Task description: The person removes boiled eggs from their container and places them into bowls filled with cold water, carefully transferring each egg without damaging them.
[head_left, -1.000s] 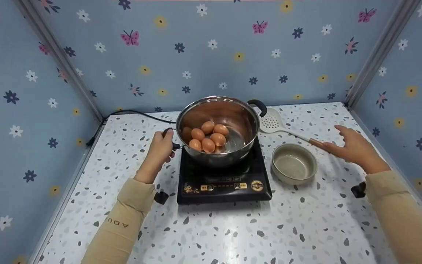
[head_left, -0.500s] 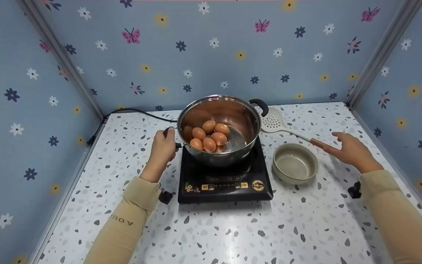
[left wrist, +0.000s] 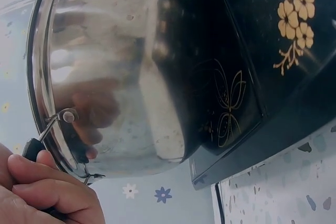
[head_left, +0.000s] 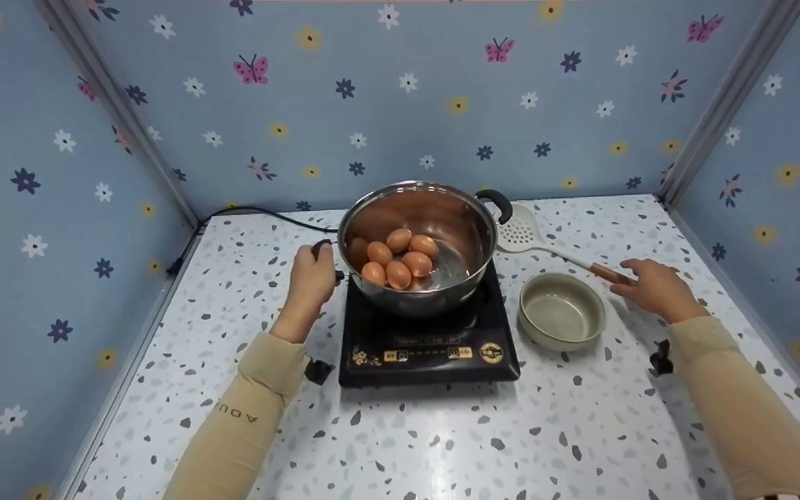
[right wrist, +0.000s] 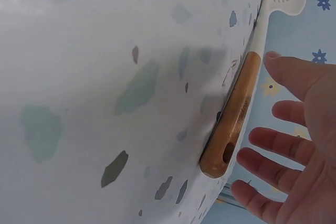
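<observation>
My left hand (head_left: 311,281) grips the black side handle of a stainless steel pot (head_left: 417,303); in the left wrist view the fingers (left wrist: 52,195) curl round that handle. Several brown eggs (head_left: 398,274) lie inside the pot, towards its left side. The pot sits on a black induction cooker (head_left: 431,375). To the right, a white slotted turner (head_left: 517,232) lies on the table, its wooden handle (right wrist: 231,114) towards my right hand (head_left: 657,290). That hand is close over the handle's end, fingers spread and not curled round it in the right wrist view.
A grey-green bowl (head_left: 561,340) stands right of the cooker, between it and the turner's handle. A black cord (head_left: 268,214) runs along the back left. Flowered wall panels (head_left: 400,90) enclose the speckled table (head_left: 407,444) at the back and sides.
My right hand has moved left and inward over the end of the turner's handle. My left hand keeps its hold on the pot handle; the pot and eggs stay put.
</observation>
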Demonstrator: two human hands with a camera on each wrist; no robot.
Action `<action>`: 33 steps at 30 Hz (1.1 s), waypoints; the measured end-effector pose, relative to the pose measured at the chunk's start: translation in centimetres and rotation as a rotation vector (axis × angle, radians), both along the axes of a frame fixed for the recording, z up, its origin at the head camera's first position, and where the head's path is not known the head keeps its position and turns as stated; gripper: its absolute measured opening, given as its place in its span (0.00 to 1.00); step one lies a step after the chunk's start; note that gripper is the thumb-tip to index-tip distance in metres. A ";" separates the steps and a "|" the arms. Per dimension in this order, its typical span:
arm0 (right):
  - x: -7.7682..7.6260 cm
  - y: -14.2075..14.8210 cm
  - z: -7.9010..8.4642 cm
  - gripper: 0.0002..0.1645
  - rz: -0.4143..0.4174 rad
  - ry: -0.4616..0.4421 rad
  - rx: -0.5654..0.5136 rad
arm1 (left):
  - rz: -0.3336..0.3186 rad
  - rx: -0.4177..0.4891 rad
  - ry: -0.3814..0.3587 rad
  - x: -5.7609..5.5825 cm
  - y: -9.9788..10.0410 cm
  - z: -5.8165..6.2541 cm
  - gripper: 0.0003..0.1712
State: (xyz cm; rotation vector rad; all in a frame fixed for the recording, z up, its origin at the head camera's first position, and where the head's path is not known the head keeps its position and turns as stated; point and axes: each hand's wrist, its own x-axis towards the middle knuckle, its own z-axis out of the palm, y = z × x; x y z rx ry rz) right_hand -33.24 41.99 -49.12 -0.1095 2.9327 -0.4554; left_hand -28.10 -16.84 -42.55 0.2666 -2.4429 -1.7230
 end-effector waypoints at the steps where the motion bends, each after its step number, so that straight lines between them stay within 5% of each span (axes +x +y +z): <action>1: -0.1 0.0 -0.1 0.43 0.001 0.001 0.002 | -0.001 -0.002 0.003 -0.1 -0.1 0.0 0.22; 14: -0.8 0.1 -1.2 0.39 -0.022 -0.045 -0.019 | 0.014 -0.145 0.068 -1.7 -1.1 -0.1 0.16; 33: -1.5 0.4 -2.1 0.26 -0.033 0.004 -0.019 | -0.016 -0.155 0.021 -2.8 -1.5 -0.2 0.20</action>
